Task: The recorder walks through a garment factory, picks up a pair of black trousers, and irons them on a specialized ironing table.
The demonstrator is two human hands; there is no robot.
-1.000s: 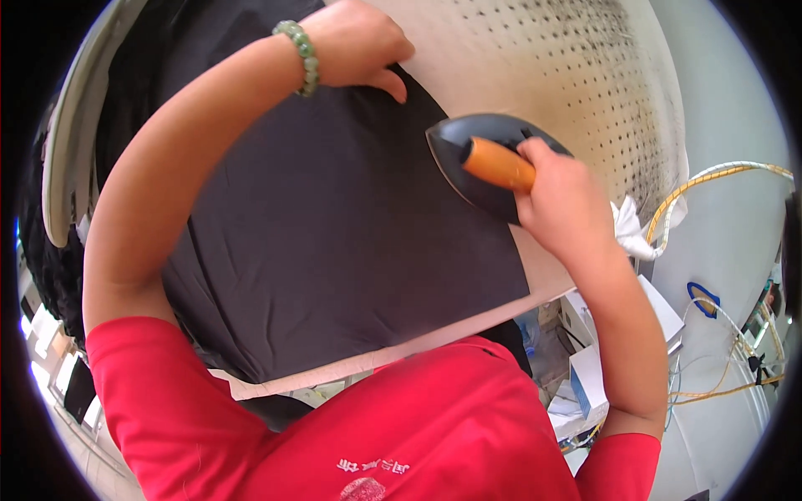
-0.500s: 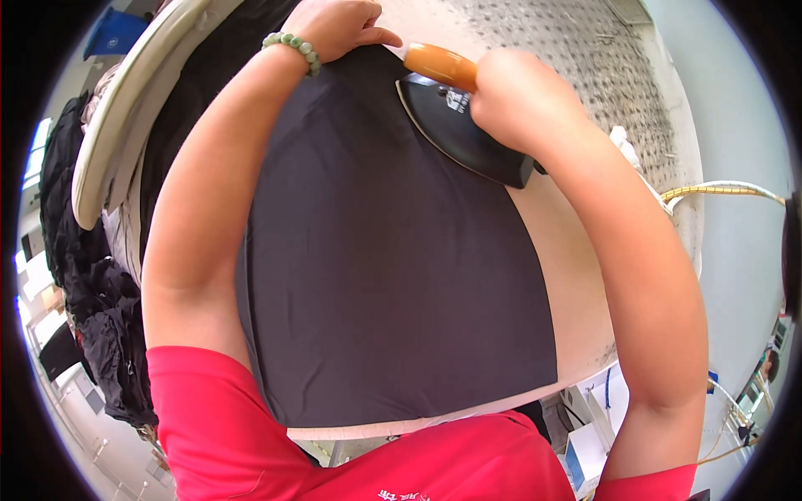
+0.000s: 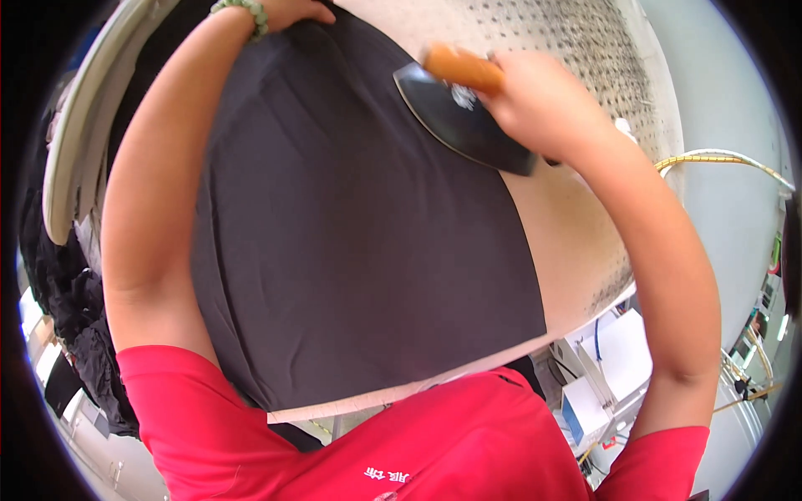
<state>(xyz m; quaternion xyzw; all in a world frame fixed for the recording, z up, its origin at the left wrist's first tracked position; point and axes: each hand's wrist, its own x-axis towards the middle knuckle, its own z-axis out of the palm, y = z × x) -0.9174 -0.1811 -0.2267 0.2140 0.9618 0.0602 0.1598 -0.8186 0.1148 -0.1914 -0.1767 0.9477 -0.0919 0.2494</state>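
Observation:
A piece of smooth black fabric [image 3: 368, 250] is spread over the pale ironing table, with a few creases along its left side. My right hand [image 3: 547, 104] is wrapped round the orange handle of a black iron [image 3: 468, 129]. The iron lies over the fabric's upper right edge, its pointed tip toward the left; slight blur hides whether its whole sole touches the cloth. At the top edge of the view, my left hand [image 3: 288, 12] rests on the fabric's far end with a finger stretched out. Part of that hand is cut off by the frame.
The ironing table's padded surface [image 3: 568, 225] shows at the right, with a perforated, stained area [image 3: 585, 50] at the far right. A yellow and white hose [image 3: 710, 157] runs off rightward. On the left are a pale curved board [image 3: 71, 159] and heaped dark garments [image 3: 67, 292].
My left hand has moved left and farther away along the fabric, partly out of view. The iron in my right hand sits slightly farther up and appears blurred. The whole view has tilted a little.

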